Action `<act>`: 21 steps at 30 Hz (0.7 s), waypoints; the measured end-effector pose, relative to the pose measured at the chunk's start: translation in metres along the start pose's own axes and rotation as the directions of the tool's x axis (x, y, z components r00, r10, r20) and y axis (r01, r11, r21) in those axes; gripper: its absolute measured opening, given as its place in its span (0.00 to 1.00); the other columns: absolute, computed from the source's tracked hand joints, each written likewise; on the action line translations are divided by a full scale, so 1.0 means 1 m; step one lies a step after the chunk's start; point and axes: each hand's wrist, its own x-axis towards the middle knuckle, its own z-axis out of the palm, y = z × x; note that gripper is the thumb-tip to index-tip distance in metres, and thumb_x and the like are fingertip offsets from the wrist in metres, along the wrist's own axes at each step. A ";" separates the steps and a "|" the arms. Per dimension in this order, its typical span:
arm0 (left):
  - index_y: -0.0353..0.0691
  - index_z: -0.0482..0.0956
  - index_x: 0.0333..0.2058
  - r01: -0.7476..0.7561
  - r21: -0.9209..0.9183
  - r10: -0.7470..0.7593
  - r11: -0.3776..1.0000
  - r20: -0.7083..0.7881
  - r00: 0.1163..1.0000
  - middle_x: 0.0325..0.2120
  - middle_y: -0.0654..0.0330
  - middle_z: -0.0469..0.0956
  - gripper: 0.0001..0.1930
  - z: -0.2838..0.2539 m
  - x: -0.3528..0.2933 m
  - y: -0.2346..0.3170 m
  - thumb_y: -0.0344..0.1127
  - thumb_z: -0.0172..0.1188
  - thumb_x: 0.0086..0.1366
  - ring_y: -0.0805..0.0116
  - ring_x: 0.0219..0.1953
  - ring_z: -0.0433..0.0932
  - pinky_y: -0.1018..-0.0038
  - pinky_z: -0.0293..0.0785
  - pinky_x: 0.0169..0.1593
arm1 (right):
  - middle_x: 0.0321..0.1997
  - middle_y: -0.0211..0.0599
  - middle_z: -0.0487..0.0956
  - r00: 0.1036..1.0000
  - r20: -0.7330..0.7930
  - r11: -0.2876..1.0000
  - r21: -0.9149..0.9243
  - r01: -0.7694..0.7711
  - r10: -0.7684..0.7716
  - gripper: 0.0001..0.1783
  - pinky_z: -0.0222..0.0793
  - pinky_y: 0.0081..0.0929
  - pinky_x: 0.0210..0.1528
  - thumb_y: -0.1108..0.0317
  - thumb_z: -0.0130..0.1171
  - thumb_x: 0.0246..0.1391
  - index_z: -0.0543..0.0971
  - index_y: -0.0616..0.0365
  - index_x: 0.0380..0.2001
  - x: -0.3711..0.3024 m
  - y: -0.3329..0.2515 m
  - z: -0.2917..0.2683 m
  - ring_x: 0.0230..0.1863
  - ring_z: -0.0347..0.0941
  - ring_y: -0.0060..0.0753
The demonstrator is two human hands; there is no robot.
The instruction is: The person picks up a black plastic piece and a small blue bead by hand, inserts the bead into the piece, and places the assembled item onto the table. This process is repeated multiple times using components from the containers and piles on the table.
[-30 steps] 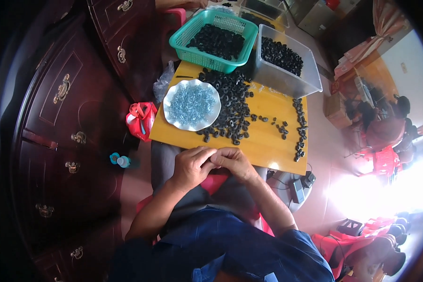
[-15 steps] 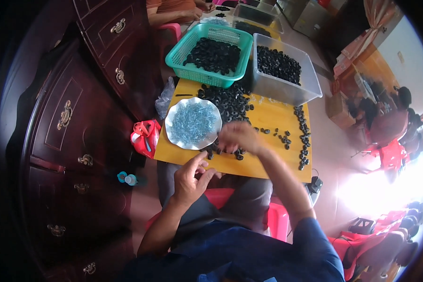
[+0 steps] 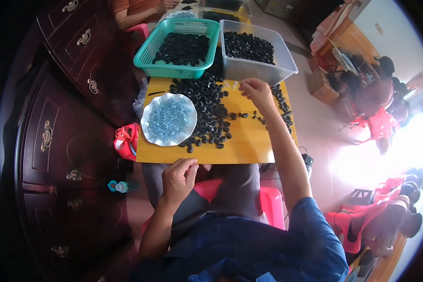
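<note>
My right hand (image 3: 258, 94) reaches over the far right of the yellow tabletop (image 3: 242, 148). Its thumb and fingers are pinched together beside several small clear pieces (image 3: 230, 85); anything between them is too small to make out. Just off the near table edge, my left hand (image 3: 177, 181) is closed, thumb against the curled forefinger, and its contents are hidden. A white scalloped plate (image 3: 147, 133) holds a heap of small bluish, shiny pieces (image 3: 170, 119). Right of the plate spreads a pile of small black ring-shaped parts (image 3: 210, 105).
Behind the pile stand a green basket (image 3: 145, 70) with flat black pieces and a clear plastic bin (image 3: 256, 71) of black parts. More black parts line the right edge. A red bag (image 3: 126, 143) hangs at the left, by dark cabinets (image 3: 63, 136). Another person (image 3: 138, 14) sits beyond.
My right hand has moved from the black pile beside the plate to the far right, near the clear pieces. My left hand has drawn its fingers closed. The view has shifted.
</note>
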 end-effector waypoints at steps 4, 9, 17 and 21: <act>0.33 0.81 0.35 -0.008 0.031 0.008 0.999 0.013 1.000 0.30 0.50 0.82 0.05 0.004 -0.003 0.000 0.25 0.64 0.59 0.54 0.32 0.83 0.68 0.78 0.35 | 0.32 0.39 0.85 0.970 -0.155 0.864 -0.496 0.086 -0.185 0.12 0.78 0.30 0.39 0.61 0.59 0.54 0.86 0.54 0.35 -0.038 0.038 -0.033 0.34 0.84 0.38; 0.31 0.81 0.35 -0.036 0.051 0.034 0.998 0.045 0.998 0.30 0.50 0.83 0.05 0.008 -0.004 0.001 0.25 0.63 0.60 0.55 0.32 0.84 0.69 0.78 0.36 | 0.35 0.39 0.85 0.989 -0.099 0.758 -0.652 0.017 -0.107 0.12 0.77 0.35 0.43 0.62 0.60 0.51 0.86 0.52 0.37 -0.058 0.055 -0.044 0.37 0.82 0.43; 0.33 0.81 0.35 -0.042 0.056 0.038 0.998 0.071 0.997 0.30 0.51 0.82 0.05 0.012 -0.005 0.004 0.24 0.63 0.59 0.51 0.33 0.83 0.66 0.78 0.37 | 0.38 0.44 0.84 0.973 -0.193 0.716 -0.696 -0.044 -0.127 0.11 0.76 0.42 0.45 0.65 0.54 0.55 0.85 0.51 0.34 -0.065 0.047 -0.062 0.42 0.80 0.50; 0.33 0.80 0.35 -0.044 0.035 0.040 0.998 0.099 0.994 0.30 0.51 0.82 0.04 0.014 -0.007 0.003 0.24 0.63 0.59 0.52 0.33 0.83 0.67 0.78 0.37 | 0.36 0.44 0.84 0.974 -0.209 0.742 -0.666 -0.074 -0.090 0.10 0.76 0.42 0.43 0.64 0.56 0.54 0.85 0.53 0.34 -0.086 0.051 -0.076 0.39 0.80 0.51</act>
